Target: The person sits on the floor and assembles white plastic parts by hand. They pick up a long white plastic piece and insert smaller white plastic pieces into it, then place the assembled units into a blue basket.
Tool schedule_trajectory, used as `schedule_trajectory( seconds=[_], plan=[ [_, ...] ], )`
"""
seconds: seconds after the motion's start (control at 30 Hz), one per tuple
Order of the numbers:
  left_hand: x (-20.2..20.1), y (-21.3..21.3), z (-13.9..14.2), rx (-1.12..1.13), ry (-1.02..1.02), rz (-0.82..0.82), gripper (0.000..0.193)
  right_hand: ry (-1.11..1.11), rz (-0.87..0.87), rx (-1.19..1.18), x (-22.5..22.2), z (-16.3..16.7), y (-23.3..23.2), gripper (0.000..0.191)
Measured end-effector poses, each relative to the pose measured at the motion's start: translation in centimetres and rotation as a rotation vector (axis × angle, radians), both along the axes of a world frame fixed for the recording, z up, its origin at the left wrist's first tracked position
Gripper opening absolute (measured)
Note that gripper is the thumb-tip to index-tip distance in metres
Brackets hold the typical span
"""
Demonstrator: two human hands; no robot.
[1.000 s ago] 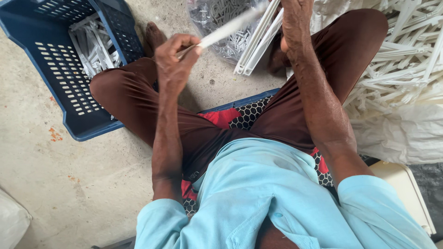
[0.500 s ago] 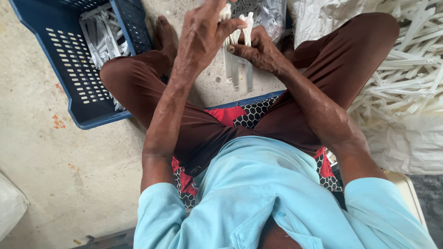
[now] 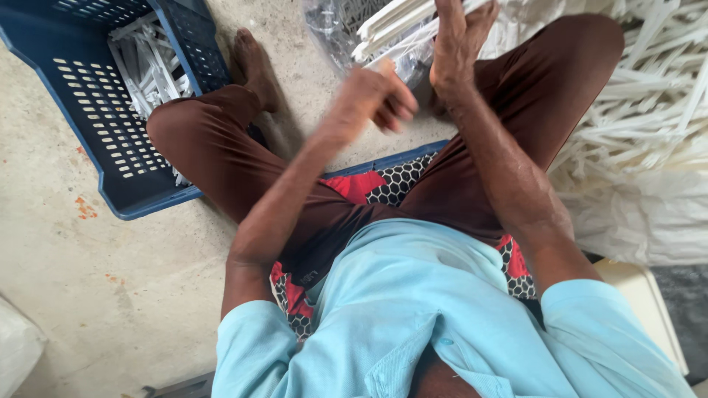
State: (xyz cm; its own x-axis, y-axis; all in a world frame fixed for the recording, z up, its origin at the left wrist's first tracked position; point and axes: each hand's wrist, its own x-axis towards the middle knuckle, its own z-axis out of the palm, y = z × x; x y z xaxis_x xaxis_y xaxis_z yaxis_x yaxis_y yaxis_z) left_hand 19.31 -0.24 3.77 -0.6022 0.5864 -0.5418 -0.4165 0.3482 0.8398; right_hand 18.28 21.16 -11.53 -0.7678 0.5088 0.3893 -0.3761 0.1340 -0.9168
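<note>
White plastic strips lie under my right hand, beyond my left.
My right palm presses them, fingers flat; my left hand curls loosely, blurred, apparently empty. The strips' long axis runs down-left to up-right.

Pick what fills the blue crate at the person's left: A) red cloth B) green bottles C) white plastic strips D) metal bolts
C: the blue perforated crate holds a loose heap of white plastic strips, seen through its open top.

I note white matt plastic strips beside a perforated blue plastic crate. Rough concrete floor; crinkled glossy clear bag.
</note>
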Motion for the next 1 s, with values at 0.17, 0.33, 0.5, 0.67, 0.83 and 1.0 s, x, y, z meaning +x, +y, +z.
schedule_trajectory(
  seconds=[0.17, 0.33, 0.5, 0.67, 0.83, 1.0],
  plan=[
    [2.4, 2.8, -0.7, 0.694, -0.528, 0.311, 0.074, -0.193, -0.125, 0.378, 2.3, 2.6, -2.6, 0.032],
    [-0.2, 2.1, 0.9, 1.102, -0.257, 0.542, 0.091, -0.439, 0.449, 0.383, 5.9, 12.4, -4.6, 0.03],
    [-2.1, -1.3, 1.6, 1.058, -0.138, 0.541, 0.045, 0.324, 0.325, 1.034, 4.5, 15.3, -5.9, 0.045],
    [-6.1, -6.8, 0.8, 0.826, 0.039, 0.75, 0.043, -0.247, 0.266, 0.681, 2.5, 12.3, -5.2, 0.029],
    [-7.7, -8.6, -0.6, 0.267, 0.567, 0.784, 0.044, -0.677, 0.336, -0.599, -0.7, 10.6, -2.4, 0.02],
    [-7.0, -6.9, -3.2, 0.282, 0.526, 0.612, 0.033, -0.602, 0.473, -0.882, -1.0, 10.8, -1.6, 0.016]
  ],
)
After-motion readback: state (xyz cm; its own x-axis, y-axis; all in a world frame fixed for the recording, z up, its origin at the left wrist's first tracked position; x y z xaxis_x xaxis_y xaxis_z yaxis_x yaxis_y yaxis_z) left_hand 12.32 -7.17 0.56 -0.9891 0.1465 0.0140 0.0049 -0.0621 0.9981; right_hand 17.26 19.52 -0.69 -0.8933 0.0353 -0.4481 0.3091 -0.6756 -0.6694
